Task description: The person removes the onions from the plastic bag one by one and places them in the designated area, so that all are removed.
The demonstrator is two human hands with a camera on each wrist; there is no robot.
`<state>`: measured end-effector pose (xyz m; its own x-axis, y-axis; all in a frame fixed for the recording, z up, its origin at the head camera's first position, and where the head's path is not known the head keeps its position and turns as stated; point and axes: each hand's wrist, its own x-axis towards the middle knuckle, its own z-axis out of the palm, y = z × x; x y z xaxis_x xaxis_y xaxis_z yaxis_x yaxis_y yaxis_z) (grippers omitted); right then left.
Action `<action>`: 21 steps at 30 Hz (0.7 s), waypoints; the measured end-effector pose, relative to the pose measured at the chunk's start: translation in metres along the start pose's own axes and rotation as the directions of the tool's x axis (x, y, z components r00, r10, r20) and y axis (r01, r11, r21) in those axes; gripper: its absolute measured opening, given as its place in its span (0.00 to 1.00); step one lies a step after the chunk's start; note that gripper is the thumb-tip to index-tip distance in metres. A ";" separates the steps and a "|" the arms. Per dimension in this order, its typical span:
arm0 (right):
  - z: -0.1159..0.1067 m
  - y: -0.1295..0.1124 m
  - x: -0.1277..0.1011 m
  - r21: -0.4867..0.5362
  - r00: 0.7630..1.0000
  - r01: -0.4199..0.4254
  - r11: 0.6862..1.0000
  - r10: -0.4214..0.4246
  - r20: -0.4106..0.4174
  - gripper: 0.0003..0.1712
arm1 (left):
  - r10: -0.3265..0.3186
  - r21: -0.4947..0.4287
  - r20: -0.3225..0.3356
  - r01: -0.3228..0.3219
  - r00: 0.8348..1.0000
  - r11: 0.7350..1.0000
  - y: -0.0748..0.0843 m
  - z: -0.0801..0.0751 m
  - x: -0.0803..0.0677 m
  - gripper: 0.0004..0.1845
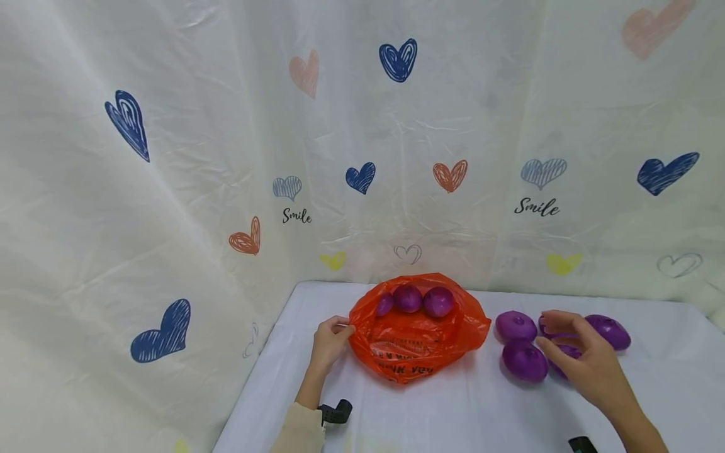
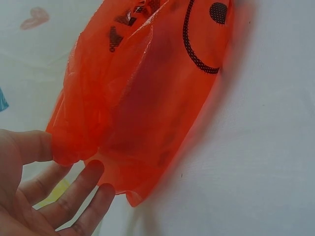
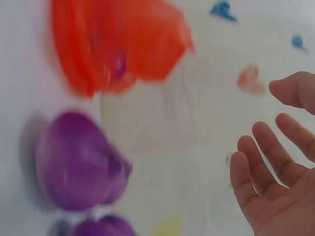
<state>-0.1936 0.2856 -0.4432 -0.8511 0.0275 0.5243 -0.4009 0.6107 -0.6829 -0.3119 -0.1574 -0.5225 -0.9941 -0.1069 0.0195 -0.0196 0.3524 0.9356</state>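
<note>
My left hand (image 1: 328, 347) pinches the left rim of a red-orange plastic bag (image 1: 416, 336) between thumb and fingers; the left wrist view shows the thumb on the bag's edge (image 2: 74, 147). The bag's mouth is spread wide, and three red onions (image 1: 408, 298) show inside at its far side. To the bag's right, several red onions (image 1: 525, 360) lie grouped on the table. My right hand (image 1: 595, 371) hovers over this group, fingers apart and holding nothing, partly hiding some onions. In the right wrist view its palm (image 3: 280, 211) is bare, with a blurred onion (image 3: 74, 162) off to the left.
A white cloth covers the table (image 1: 408, 415). Behind it and to the left hangs a pale curtain (image 1: 487, 126) printed with hearts and the word "Smile". A black strap mount (image 1: 338, 411) sits at my left wrist, and another dark piece (image 1: 582, 444) by the right.
</note>
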 end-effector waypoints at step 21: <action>0.141 -0.067 0.032 0.145 0.955 -0.042 0.989 -0.003 0.297 0.26 | 0.025 0.013 -0.006 -0.025 1.000 1.000 -0.001 0.001 0.000 0.09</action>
<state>-0.2412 0.1338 -0.4524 -0.9120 -0.2112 0.3517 -0.4101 0.4877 -0.7707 -0.3123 -0.1567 -0.5240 -0.9936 -0.1038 0.0449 0.0037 0.3674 0.9301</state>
